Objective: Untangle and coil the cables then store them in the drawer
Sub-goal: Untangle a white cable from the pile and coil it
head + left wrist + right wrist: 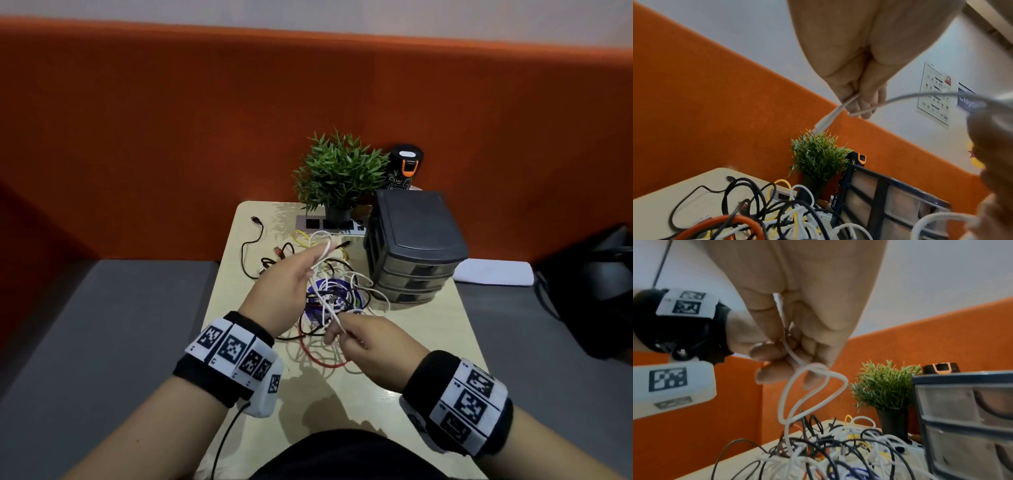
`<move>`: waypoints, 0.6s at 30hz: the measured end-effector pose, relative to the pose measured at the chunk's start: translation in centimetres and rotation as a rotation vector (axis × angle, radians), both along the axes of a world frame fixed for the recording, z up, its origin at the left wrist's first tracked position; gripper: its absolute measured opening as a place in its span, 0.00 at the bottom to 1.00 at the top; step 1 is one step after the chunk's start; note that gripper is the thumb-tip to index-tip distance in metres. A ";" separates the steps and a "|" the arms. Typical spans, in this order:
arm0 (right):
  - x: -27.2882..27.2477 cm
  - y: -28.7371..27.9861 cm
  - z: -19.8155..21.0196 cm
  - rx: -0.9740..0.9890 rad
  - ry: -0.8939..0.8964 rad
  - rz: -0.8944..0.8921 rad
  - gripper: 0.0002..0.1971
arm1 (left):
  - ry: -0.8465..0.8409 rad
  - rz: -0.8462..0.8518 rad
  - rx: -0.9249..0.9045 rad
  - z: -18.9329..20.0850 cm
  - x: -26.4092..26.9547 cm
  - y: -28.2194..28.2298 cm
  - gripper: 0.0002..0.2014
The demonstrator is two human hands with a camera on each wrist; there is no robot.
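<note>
Trouble sat right under the fingers: the white cable (325,298) ran from the left hand (291,279) down to the right hand (368,346), and between them it dipped into the cable tangle (337,294) heaped on the table (442,342) below. A hard pull from there would likely have cinched a knot, or dragged black and red leads up with it. The loop hanging just beneath the right fingertips (813,376) could also have closed on itself if the hands drew apart too fast. And a yanked heap might have nudged the potted plant (339,174) standing beyond the fingers.

Now the hands. The left one was raised above the far side of the heap, thumb and fingers pinched on the white cable just behind its plug (823,122), which poked out past the fingertips toward the plant. The right one hovered nearer the person's body, palm turned in, fingers curled and pinching the same cable, the slack spilling down from them into the pile. Both wrists were clear of the table.

Off to the right of both hands stood the drawer unit (411,246), all its drawers looking closed. By the look of it, untangling had barely begun, with nothing coiled yet.
</note>
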State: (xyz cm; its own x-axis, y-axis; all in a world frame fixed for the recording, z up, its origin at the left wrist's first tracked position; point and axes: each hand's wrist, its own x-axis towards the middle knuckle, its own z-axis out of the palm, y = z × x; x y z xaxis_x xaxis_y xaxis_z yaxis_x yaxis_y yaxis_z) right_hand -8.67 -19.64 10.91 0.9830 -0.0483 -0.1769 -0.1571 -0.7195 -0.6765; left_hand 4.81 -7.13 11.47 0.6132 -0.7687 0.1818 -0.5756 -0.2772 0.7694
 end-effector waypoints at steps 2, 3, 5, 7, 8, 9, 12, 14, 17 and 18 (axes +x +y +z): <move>-0.4 -0.2 0.7 0.076 -0.040 0.011 0.15 | -0.001 0.001 0.045 -0.8 -0.3 -0.4 0.34; -0.4 -0.3 1.0 0.127 -0.076 0.000 0.16 | 0.001 0.005 0.039 -1.1 -0.5 -0.6 0.36; -0.4 -1.0 1.4 0.223 -0.155 -0.053 0.19 | 0.012 0.000 0.015 -1.2 -0.9 -0.8 0.34; -0.4 -1.9 1.7 0.256 -0.204 -0.088 0.25 | 0.037 -0.017 -0.002 -1.5 -1.2 -0.9 0.30; -0.4 -2.4 1.9 0.247 -0.218 -0.094 0.25 | 0.077 -0.032 -0.027 -1.5 -1.3 -1.0 0.28; -0.3 -2.7 2.0 0.248 -0.231 -0.106 0.21 | 0.142 -0.050 -0.061 -1.5 -1.6 -1.0 0.26; 0.1 -3.6 2.2 0.284 -0.299 -0.184 0.13 | 0.379 -0.068 -0.162 -0.7 -2.6 -1.5 0.25; 0.4 -4.1 2.2 0.304 -0.347 -0.253 0.10 | 0.541 -0.040 -0.252 0.2 -3.4 -1.9 0.24; 0.7 -4.7 2.3 0.308 -0.410 -0.307 0.10 | 0.698 -0.050 -0.331 1.5 -4.1 -2.3 0.21; 0.9 -4.9 2.3 0.304 -0.419 -0.319 0.10 | 0.723 -0.060 -0.340 1.8 -4.2 -2.4 0.21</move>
